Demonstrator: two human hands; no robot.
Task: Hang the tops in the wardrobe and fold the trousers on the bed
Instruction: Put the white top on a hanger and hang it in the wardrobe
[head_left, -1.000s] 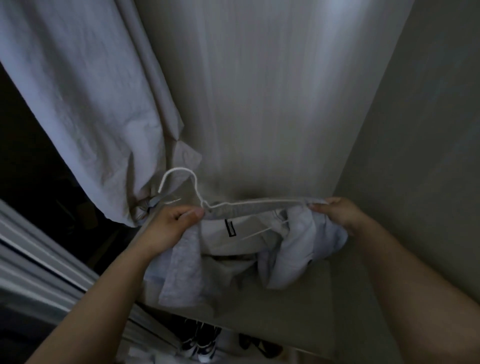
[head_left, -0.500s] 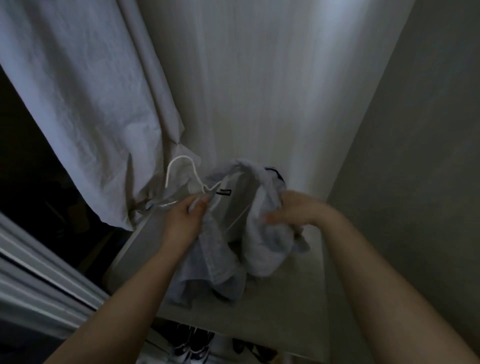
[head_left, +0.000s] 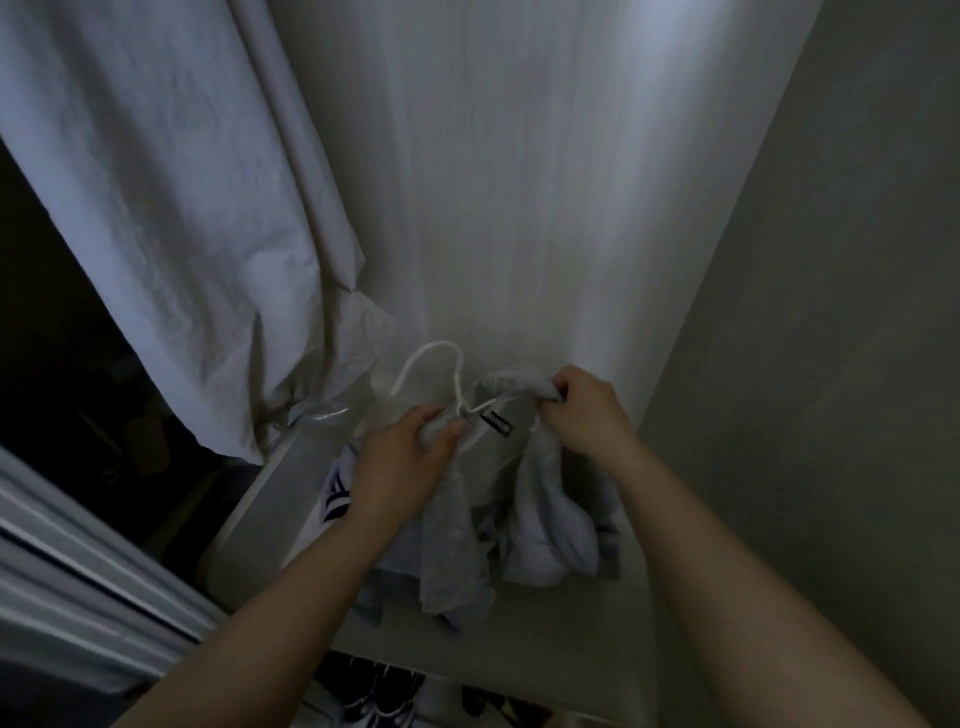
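A light grey top (head_left: 540, 525) with a small black neck label hangs bunched between my hands inside the dim wardrobe. A white hanger (head_left: 434, 366) sticks up from its neck opening, hook upward. My left hand (head_left: 402, 462) grips the grey collar and the hanger's neck together. My right hand (head_left: 584, 410) pinches the other side of the collar, fingers curled round the fabric. The hanger's shoulders are hidden inside the top.
A pale wrinkled garment (head_left: 171, 208) hangs at the upper left, with a clear plastic cover (head_left: 332, 410) at its lower edge. The white wardrobe back (head_left: 519, 182) rises ahead, a grey side wall (head_left: 831, 312) stands right. A shelf (head_left: 545, 639) lies below; shoes (head_left: 379, 696) sit underneath.
My right hand has moved up and right, pulling the collar open again over the hanger. The top hangs lower and looser than half a second ago.
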